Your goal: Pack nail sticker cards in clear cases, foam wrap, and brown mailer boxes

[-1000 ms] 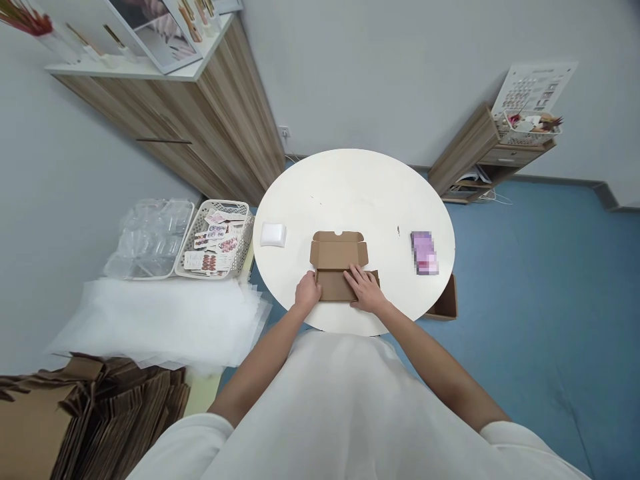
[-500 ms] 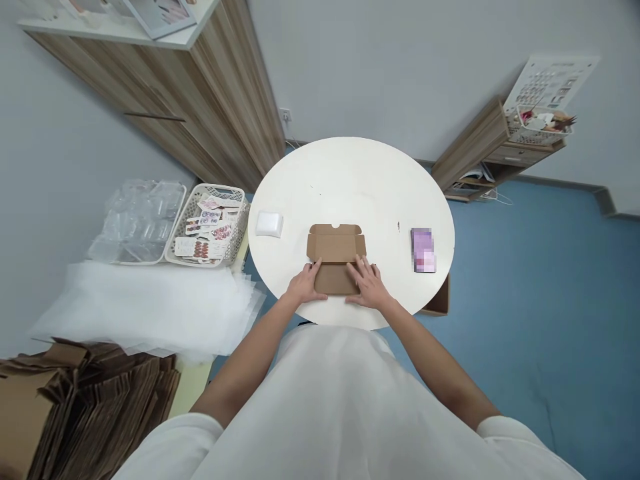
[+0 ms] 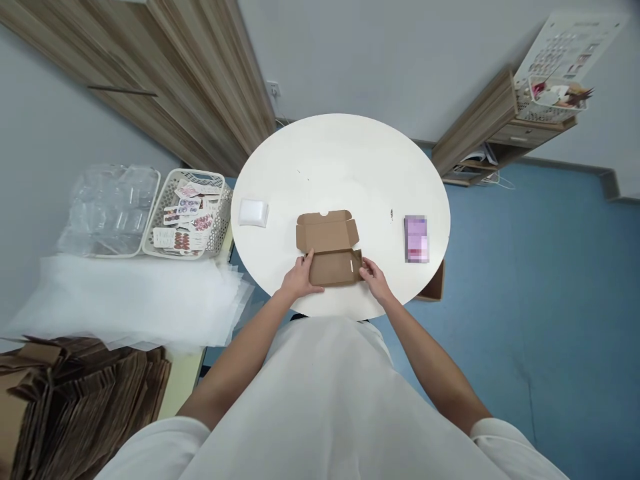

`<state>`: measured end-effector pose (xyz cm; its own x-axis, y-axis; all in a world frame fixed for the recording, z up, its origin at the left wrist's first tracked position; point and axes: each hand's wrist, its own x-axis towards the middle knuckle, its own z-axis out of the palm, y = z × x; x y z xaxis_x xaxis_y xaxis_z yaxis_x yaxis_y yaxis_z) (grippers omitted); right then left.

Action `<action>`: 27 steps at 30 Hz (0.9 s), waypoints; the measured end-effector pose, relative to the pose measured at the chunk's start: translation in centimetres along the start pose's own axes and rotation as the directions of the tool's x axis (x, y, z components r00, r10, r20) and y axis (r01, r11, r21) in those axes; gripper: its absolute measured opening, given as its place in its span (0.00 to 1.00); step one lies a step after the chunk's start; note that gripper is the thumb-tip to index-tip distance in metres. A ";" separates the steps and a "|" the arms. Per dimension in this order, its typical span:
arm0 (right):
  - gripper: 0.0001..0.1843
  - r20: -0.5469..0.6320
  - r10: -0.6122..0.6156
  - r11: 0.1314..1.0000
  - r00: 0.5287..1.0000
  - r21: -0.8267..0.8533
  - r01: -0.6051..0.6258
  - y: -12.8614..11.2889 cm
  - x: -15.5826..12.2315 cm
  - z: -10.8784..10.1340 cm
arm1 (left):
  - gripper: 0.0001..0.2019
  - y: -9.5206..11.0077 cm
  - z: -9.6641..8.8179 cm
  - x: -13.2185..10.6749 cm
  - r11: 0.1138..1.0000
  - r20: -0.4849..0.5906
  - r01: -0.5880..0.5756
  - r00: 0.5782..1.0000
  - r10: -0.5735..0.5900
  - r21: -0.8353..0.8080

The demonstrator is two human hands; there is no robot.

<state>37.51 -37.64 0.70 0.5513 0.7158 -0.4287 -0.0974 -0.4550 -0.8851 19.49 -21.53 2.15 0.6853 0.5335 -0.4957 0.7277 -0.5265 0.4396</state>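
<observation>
A brown cardboard mailer box (image 3: 327, 236) lies on the white oval table in front of me, its flapped lid folded back away from me. The shallow tray part is nearest my body, with its right wall raised and a pale slot showing there. My left hand (image 3: 300, 276) grips the tray's left end, fingers at the fold and thumb along the front edge. At the opposite end, my right hand (image 3: 376, 279) is closed on the raised right wall, fingertips partly hidden behind the cardboard.
A white packet stack (image 3: 253, 213) lies on the table (image 3: 345, 153) at left; a blurred purple stack (image 3: 417, 239) is at right. Left of the table stand a basket of press-on nail cards (image 3: 220, 230), plastic packaging (image 3: 110, 210), white sheets (image 3: 125, 300) and flattened cartons (image 3: 100, 407).
My right hand has shifted from the tray's inside to its right end, and that wall now stands up. The box has turned slightly. The head view has also shifted.
</observation>
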 end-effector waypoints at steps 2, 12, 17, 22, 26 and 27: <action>0.23 0.006 -0.034 0.997 0.999 -0.071 0.034 -0.3 0.3 0.0 | 0.57 0.5 0.2 0.1 1.000 -0.001 0.001 1.000 -0.001 -0.002; 0.16 -0.084 0.006 0.837 0.996 -0.544 -0.051 0.3 2.8 -0.6 | 0.57 2.6 1.6 0.9 0.991 -0.013 0.004 1.000 -0.006 -0.136; 0.15 -0.067 0.041 0.831 0.997 -0.551 -0.072 0.7 3.3 -1.2 | 0.56 2.8 1.9 1.2 0.974 -0.047 -0.043 0.998 0.034 -0.222; 0.16 -0.119 0.053 0.851 0.992 -0.515 -0.107 0.5 3.1 -1.9 | 0.54 3.5 2.5 1.4 0.963 -0.119 -0.094 0.991 0.065 -0.254; 0.22 -0.105 0.057 0.872 0.993 -0.479 -0.100 0.2 2.6 -2.8 | 0.52 4.3 2.9 1.2 0.951 -0.180 -0.114 0.982 0.063 -0.288; 0.24 -0.096 0.053 0.879 0.994 -0.468 -0.092 0.2 2.4 -3.0 | 0.51 4.4 3.1 1.1 0.948 -0.197 -0.116 0.979 0.058 -0.298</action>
<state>41.35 -37.61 -0.01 0.6221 0.6368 -0.4555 0.2518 -0.7136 -0.6538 23.41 -25.31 1.22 0.7180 0.6219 -0.3125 0.6181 -0.3635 0.6970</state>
